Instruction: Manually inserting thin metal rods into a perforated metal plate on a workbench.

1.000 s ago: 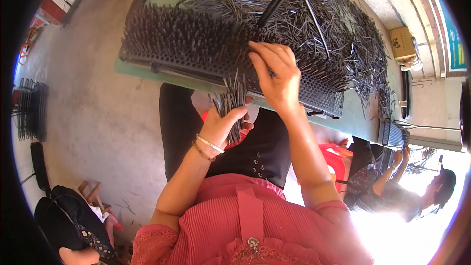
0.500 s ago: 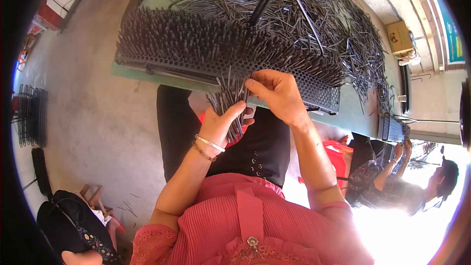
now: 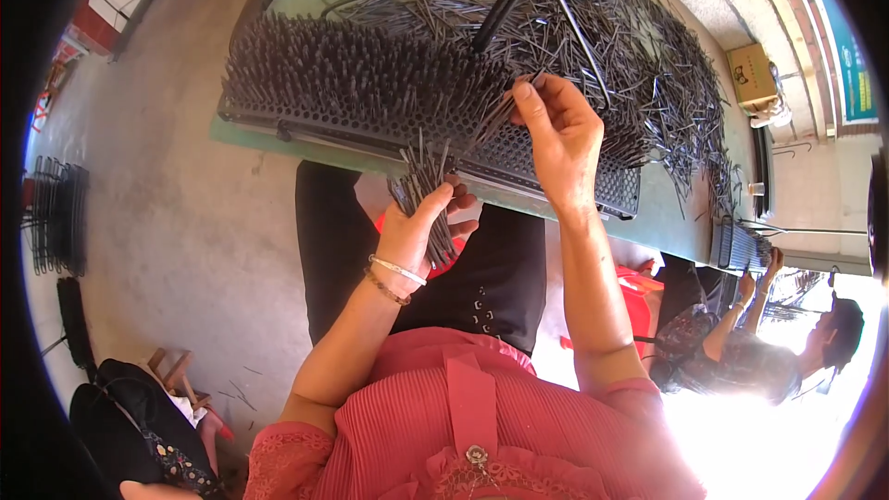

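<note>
My left hand (image 3: 407, 227) is closed around a bundle of thin dark rods (image 3: 421, 176), their ends fanning out above the thumb. Over the perforated black board (image 3: 520, 153), my right hand (image 3: 567, 143) pinches a few similar rods (image 3: 489, 124), which slant down toward the holes; whether their tips are in holes I cannot tell. Many upright rods (image 3: 315, 65) fill the board's left and back part, while rows of holes show bare along the near edge and the right end.
Loose rods (image 3: 657, 65) lie heaped on the green table (image 3: 667, 231) behind the board. A black metal stand (image 3: 519, 0) rises over the heap. At right, a co-worker (image 3: 741, 352) handles another board (image 3: 732, 245). A cardboard box (image 3: 755, 74) stands beyond the table.
My right hand has moved away from the bundle, up and to the right over the board, carrying a few rods. My left hand stays nearly in place with the bundle.
</note>
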Demonstrator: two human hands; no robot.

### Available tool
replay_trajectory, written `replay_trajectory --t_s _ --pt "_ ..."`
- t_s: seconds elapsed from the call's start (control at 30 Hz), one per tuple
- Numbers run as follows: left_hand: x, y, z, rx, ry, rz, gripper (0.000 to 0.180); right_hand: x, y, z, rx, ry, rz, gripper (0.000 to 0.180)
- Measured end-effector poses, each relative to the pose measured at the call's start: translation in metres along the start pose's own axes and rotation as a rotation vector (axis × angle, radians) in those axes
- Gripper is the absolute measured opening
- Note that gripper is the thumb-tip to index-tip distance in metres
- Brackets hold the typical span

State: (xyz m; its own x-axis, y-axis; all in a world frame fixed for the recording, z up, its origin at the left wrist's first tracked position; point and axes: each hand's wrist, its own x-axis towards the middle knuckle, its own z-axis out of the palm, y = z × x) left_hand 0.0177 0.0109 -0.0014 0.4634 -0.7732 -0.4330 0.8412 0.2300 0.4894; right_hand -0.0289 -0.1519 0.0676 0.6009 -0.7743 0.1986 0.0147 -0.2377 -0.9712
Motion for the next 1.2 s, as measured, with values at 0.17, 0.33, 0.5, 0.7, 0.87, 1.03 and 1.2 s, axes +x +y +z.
replay_trajectory --t_s 0.17,0.33,0.5,0.7,0.87,1.03,1.2 --pt "0.001 -0.002 -0.005 0.054 0.007 -0.013 0.022 0.014 0.012 0.005 -0.044 0.061 -0.15 0.022" --pt "0.002 -0.003 -0.008 0.07 -0.001 -0.026 0.023 0.017 0.029 0.009 -0.107 0.059 -0.176 0.02" --pt "0.001 -0.002 -0.009 0.071 0.003 -0.025 0.022 0.016 0.02 0.009 -0.242 0.032 -0.28 0.022" --pt "0.001 -0.002 -0.005 0.074 0.009 -0.024 0.021 0.019 0.02 0.004 -0.339 0.007 -0.303 0.019" --pt "0.001 -0.002 -0.009 0.049 -0.006 -0.015 0.022 0.015 0.009 0.006 0.059 -0.026 -0.059 0.018" --pt "-0.001 0.003 -0.004 -0.006 -0.011 0.002 0.025 -0.004 -0.001 0.001 0.023 -0.319 0.161 0.021" --pt "-0.002 0.0 -0.002 0.107 0.011 0.027 0.024 -0.02 0.008 0.001 0.034 -0.422 0.287 0.023"
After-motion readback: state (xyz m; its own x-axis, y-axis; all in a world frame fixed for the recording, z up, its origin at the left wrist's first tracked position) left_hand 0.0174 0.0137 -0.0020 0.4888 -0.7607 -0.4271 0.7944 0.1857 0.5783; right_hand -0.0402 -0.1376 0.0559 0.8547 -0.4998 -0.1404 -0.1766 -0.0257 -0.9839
